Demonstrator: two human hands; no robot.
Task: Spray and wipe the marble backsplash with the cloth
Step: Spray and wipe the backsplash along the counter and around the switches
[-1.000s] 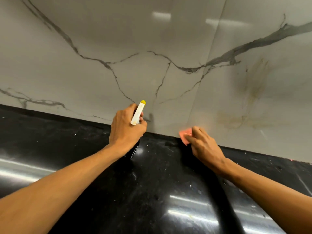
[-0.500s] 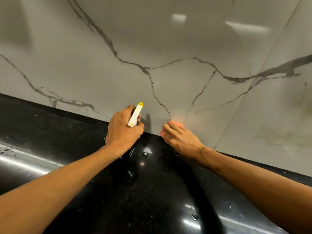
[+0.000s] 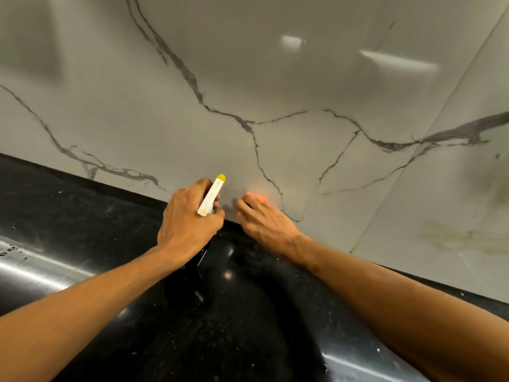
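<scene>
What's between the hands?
Only a narrow, shadowed strip of bare marble backsplash separates the left hand, gripping the spray bottle, from the right hand on the cloth. Head view.

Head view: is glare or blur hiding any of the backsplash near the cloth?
Head view: two light reflections glare on the backsplash at upper right, well away from the cloth. Head view: the cloth casts a pink glow on the marble, and a small shadow falls between it and the spray bottle. Head view: wide-angle distortion tilts the countertop edge; focus is slightly soft, but the brownish stains are readable.
</scene>
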